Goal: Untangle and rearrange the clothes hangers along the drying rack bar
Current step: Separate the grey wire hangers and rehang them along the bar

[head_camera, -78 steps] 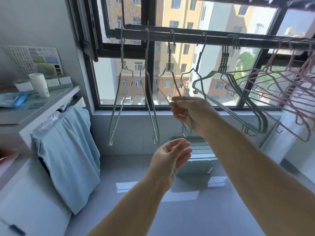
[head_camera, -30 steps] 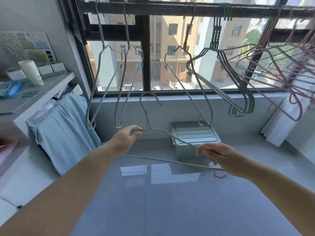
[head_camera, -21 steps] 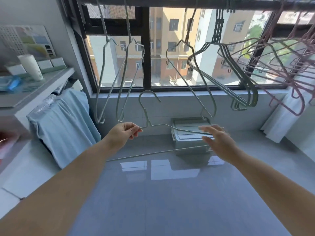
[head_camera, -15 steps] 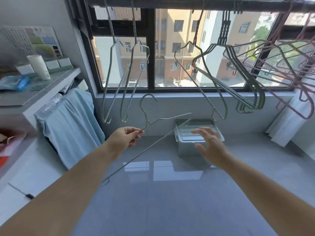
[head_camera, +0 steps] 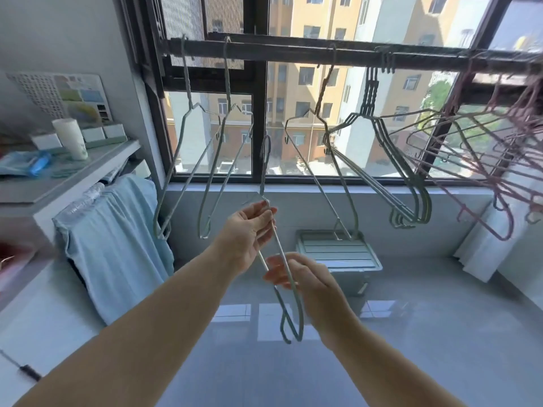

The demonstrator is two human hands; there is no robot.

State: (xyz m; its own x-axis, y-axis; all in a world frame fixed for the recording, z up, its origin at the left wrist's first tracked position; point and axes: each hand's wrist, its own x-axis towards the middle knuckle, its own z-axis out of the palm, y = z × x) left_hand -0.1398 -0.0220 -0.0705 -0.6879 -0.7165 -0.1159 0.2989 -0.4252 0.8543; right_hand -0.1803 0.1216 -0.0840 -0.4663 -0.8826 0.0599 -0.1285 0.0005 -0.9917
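**So, wire hangers: light, springy, and they snag on everything**

Honestly, the loose wire hanger (head_camera: 277,254) we've got off the bar looks like it weighs next to nothing. It's thin coated wire, stiff enough to keep its shape but we'd guess it flexes if squeezed. It hangs almost edge-on in front of us, hook up, lower corner dangling below our hands. Our left hand (head_camera: 249,230) is pinched shut on the neck just under the hook, which feels like the right spot since that's the stiffest bit. Our right hand (head_camera: 296,276) is curled loosely around the two long wires lower down, touching but not really clamped. Above, the drying rack bar (head_camera: 293,54) has a gap between the two green hangers (head_camera: 205,171) on the left and the single hanger (head_camera: 323,160). Further right, the green bunch (head_camera: 396,177) and the pink tangle (head_camera: 499,160) look like trouble.
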